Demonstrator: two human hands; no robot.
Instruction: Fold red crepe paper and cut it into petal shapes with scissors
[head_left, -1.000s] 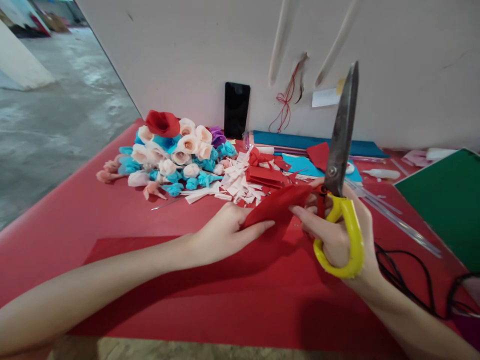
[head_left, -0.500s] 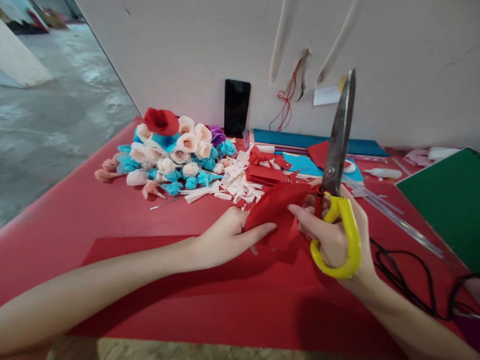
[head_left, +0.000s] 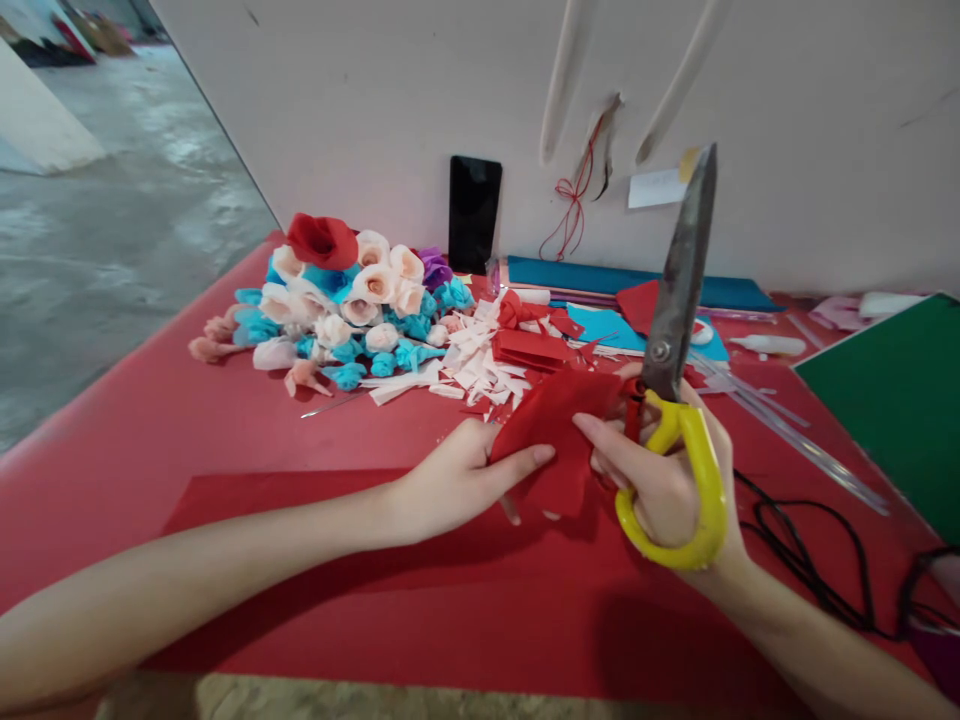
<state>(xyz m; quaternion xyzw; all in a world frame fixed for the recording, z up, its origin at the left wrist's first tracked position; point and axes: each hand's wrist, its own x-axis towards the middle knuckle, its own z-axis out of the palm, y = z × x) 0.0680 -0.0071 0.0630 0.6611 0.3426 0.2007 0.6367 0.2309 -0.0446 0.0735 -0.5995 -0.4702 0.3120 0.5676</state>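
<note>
Between my hands is a piece of red paper (head_left: 559, 425), held up over the red table. My left hand (head_left: 469, 480) pinches its left side, thumb on the near face and fingers mostly behind. My right hand (head_left: 660, 480) has its thumb on the right side of the same paper. Hooked in that hand are scissors (head_left: 679, 290) with yellow handles, blades closed and pointing up, away from the paper. A larger red sheet (head_left: 330, 590) lies flat below my hands.
Paper flowers (head_left: 375, 290) are heaped at the back left, beside white paper scraps (head_left: 484, 365). A black phone (head_left: 474, 213) leans on the wall. To the right are a small white bottle (head_left: 772, 346), a green board (head_left: 892, 410) and a black cord (head_left: 817, 550).
The red paper has tilted and now shows a flatter face toward me. My right hand and the scissors have shifted slightly, the blades leaning a little further right.
</note>
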